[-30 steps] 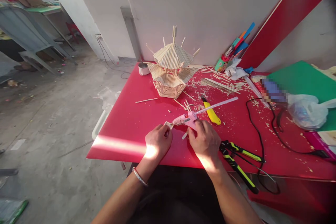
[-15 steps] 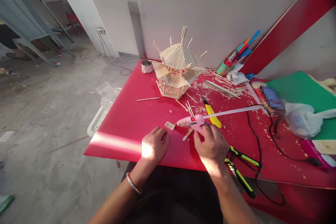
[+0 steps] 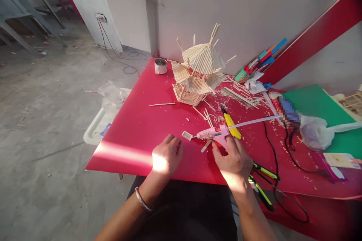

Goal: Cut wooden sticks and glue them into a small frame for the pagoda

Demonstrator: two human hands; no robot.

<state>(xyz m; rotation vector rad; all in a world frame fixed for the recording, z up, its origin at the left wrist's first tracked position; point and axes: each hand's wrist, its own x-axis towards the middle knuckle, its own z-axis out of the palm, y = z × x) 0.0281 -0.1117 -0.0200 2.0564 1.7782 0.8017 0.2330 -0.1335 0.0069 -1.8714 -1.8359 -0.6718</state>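
My right hand is wrapped around the handle of a pink hot glue gun, with a long clear glue stick poking out of its back. The gun's nozzle points left, close beside a small rectangular wooden frame lying on the table. My left hand rests near the table's front edge, to the left of that frame, fingers curled in; whatever they may hold is hidden. A flat wooden stick lies under the gun. Just behind it is a yellow utility knife.
A pagoda-like model of wooden sticks stands on the red table, a metal cup to its left. Loose sticks and chips lie right. Green-and-black pliers and a black cable are beside my right arm.
The view has shifted, so the table's things appear a little farther right. My right hand keeps hold of the glue gun, its nozzle still beside the small frame. My left hand stays curled.
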